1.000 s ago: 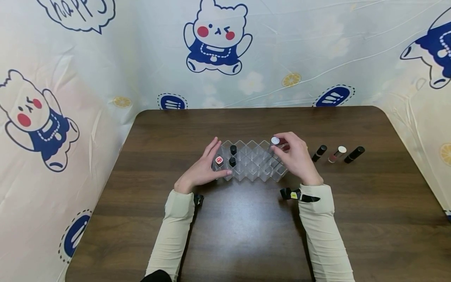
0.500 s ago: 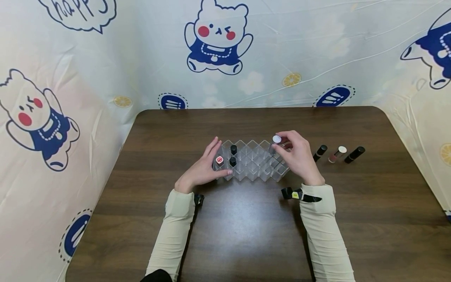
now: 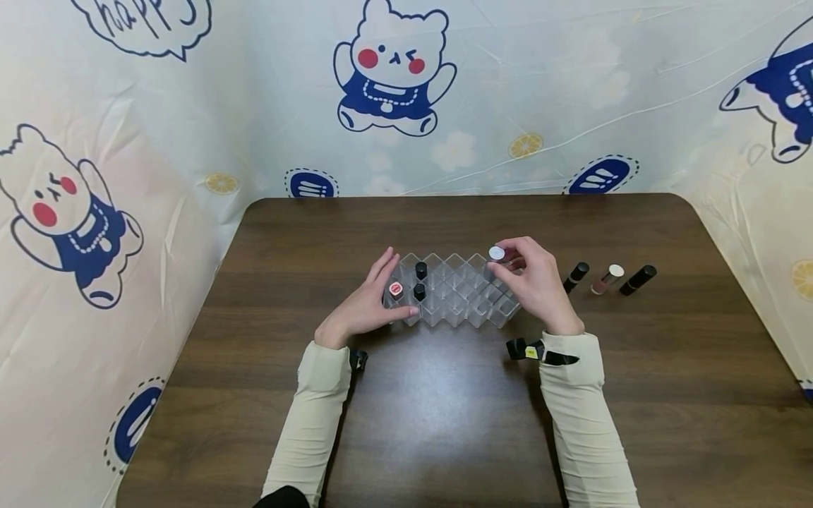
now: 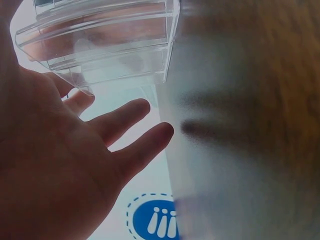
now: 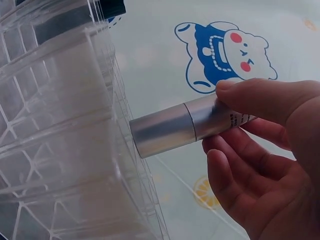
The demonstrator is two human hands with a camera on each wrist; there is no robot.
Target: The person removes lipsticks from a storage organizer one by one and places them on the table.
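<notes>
My right hand (image 3: 533, 282) pinches a silver lipstick tube (image 5: 167, 130) between thumb and fingers. The tube stands roughly upright at the back right corner of a clear plastic lipstick organizer (image 3: 454, 293) with diamond-shaped compartments. In the right wrist view, its free end reaches the organizer's upper edge. My left hand (image 3: 362, 303) rests against the organizer's left end, thumb along the front and fingers extended toward the back. Two black-capped tubes, one at the back (image 3: 421, 269) and one nearer (image 3: 419, 291), stand in left compartments, beside a tube with a red-and-white top (image 3: 396, 289).
Right of the organizer, two black tubes (image 3: 576, 275) (image 3: 638, 280) and a pinkish tube with a white cap (image 3: 607, 279) are on the brown wooden table (image 3: 444, 423). A printed curtain (image 3: 254, 85) hangs behind the table and along its sides.
My right hand and the silver lipstick tube have shifted slightly right and back, then returned left over the organizer's corner. My left hand and the organizer stay in place.
</notes>
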